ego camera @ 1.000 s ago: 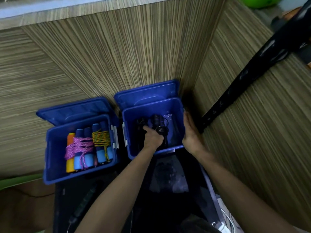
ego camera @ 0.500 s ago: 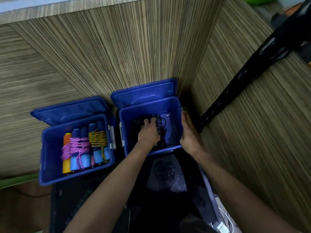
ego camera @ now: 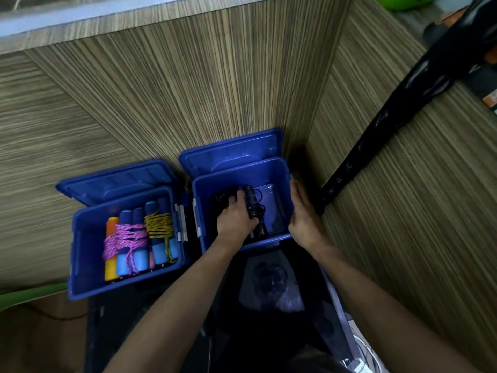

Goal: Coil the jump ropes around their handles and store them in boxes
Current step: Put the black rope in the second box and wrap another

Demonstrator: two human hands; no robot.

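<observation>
Left hand grip holds black rope; right hand flat against box.

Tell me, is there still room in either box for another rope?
Yes. The right box has bare floor between the black rope under the left hand and its right wall, where the right hand rests. The left box is crowded: wrapped ropes fill it, save a strip along its left wall.
</observation>
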